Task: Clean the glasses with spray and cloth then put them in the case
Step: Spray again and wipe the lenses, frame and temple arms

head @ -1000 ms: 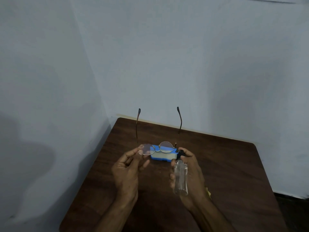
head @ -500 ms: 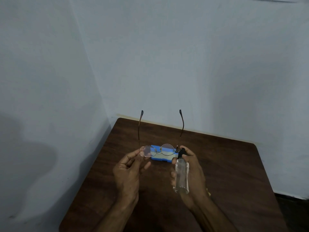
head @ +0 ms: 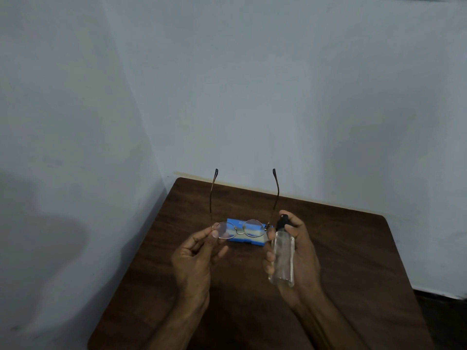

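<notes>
Above the blue case [head: 246, 232], right hand [head: 298, 258] grips clear spray bottle [head: 282, 261].

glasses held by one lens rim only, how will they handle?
The glasses have a thin wire frame, so probably light and flexy. The left hand pinches one rim alone; expect sag or twist under sideways force. Temples are open and stick up, likely to snag; lenses look smudge-prone.
</notes>
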Action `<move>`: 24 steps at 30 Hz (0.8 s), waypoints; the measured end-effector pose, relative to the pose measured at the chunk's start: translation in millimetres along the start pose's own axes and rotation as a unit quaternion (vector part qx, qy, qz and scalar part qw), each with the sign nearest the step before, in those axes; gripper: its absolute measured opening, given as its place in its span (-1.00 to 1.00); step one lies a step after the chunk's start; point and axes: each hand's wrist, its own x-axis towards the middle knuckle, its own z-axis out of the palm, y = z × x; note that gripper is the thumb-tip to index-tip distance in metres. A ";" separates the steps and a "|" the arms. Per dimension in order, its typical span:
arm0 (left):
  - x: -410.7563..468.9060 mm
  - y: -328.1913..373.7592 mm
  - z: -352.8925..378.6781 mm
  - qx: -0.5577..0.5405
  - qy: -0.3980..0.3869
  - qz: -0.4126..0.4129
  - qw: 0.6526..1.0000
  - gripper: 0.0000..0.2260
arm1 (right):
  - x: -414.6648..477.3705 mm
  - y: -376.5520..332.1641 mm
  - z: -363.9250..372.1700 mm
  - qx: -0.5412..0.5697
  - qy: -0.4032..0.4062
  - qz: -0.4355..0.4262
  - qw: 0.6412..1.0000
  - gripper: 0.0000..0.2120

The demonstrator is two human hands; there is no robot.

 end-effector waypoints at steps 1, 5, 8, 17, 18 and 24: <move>-0.1 -0.6 0.4 0.000 0.001 0.000 1.000 -0.85 | -0.4 -3.0 1.5 0.008 -0.012 -0.021 1.000 -0.56; -1.5 -1.6 1.4 0.009 -0.005 0.000 1.000 -0.84 | -6.6 -14.1 15.2 0.101 -0.045 -0.012 0.994 -0.67; -2.6 -2.0 2.2 0.011 -0.008 0.000 1.000 -0.84 | -8.0 -19.7 16.1 0.097 -0.043 -0.024 0.994 -0.70; -4.3 -8.6 5.9 -0.007 -0.010 -0.005 1.000 -0.85 | -10.0 -18.1 -11.7 -0.103 0.125 -0.153 0.975 -0.65; -4.1 -9.3 6.0 -0.010 -0.008 -0.007 1.000 -0.86 | -11.8 -11.5 -21.3 -0.154 0.138 -0.187 0.960 -0.62; -6.0 -14.6 6.8 -0.018 -0.013 -0.014 1.000 -0.87 | -15.8 42.6 -94.3 -0.456 0.147 -0.197 0.855 -0.73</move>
